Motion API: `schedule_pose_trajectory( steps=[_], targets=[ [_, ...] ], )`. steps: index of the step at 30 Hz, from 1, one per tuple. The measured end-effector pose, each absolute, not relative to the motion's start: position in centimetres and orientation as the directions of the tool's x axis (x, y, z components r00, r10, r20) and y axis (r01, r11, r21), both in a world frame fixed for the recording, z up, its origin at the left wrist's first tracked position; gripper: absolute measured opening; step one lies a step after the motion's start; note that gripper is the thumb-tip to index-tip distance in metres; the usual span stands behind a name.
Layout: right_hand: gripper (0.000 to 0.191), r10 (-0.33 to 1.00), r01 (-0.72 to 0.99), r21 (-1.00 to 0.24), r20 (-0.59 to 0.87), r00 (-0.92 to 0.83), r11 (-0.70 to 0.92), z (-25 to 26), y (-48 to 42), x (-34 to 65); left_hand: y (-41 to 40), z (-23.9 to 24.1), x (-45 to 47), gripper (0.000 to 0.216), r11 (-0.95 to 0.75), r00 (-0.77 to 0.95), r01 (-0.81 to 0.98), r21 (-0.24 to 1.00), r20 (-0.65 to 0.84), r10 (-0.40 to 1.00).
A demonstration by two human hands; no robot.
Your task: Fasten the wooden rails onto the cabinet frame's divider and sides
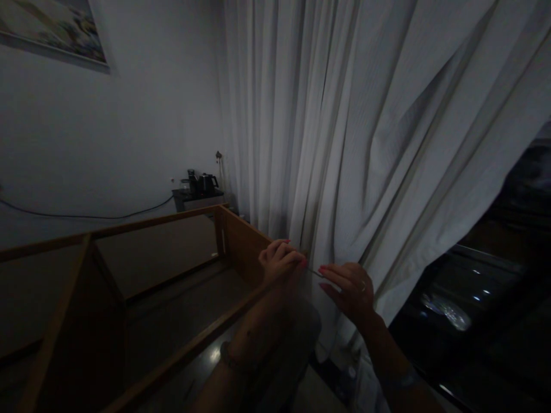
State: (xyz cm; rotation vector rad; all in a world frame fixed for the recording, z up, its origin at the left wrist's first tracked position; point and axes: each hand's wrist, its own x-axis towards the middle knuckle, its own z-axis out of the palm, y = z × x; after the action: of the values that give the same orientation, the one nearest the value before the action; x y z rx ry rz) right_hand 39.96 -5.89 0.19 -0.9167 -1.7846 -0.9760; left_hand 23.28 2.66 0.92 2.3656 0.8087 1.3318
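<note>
A thin metal rod (315, 272) spans the gap between my two hands; the dim light hides whether it is a hex key or a screwdriver shaft. My right hand (350, 287) has its bent fingers and thumb at the near end of the rod, in a loose pinch. At the other end, my left hand (282, 259) is closed, fingertips against the rod, beside the end board of a wooden frame (243, 235). Its palm side and whatever lies under the fingers are hidden. The frame, brown with dividers and open sections, lies to the left of my hands.
White curtains (310, 126) hang close behind and beside my hands. A black kettle (208, 182) stands on a small cabinet (200, 198) in the corner. A dark cable (86, 216) runs along the wall. Dark glass (456, 310) with reflections is at right.
</note>
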Motion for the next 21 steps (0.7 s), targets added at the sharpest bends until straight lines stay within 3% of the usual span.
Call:
schedule_pose_trajectory(
  steps=[4, 10, 17, 21],
  targets=[
    [0.03, 0.203, 0.889, 0.273, 0.909, -0.363, 0.367, 0.4, -5.9, 40.4, 2.7, 0.8, 23.4, 0.021, -0.788, 0.406, 0.336, 0.516, 0.676, 0.616],
    [0.008, 0.225, 0.859, 0.119, 0.939, -0.26, 0.499, 0.7, -5.4, 39.0, 3.0, 0.5, 23.4, 0.017, -0.794, 0.396, 0.326, 0.513, 0.689, 0.607],
    [0.03, 0.494, 0.757, -0.449, 0.848, 0.193, 0.475, 0.0, -6.2, 36.2, 2.9, 0.6, 23.3, 0.018, -0.786, 0.398, 0.325, 0.526, 0.677, 0.619],
    [0.028, 0.603, 0.611, -0.633, 0.74, 0.297, 0.476, -0.5, -6.5, 35.4, 3.0, 0.6, 23.4, 0.014, -0.792, 0.407, 0.324, 0.518, 0.679, 0.611]
  ],
)
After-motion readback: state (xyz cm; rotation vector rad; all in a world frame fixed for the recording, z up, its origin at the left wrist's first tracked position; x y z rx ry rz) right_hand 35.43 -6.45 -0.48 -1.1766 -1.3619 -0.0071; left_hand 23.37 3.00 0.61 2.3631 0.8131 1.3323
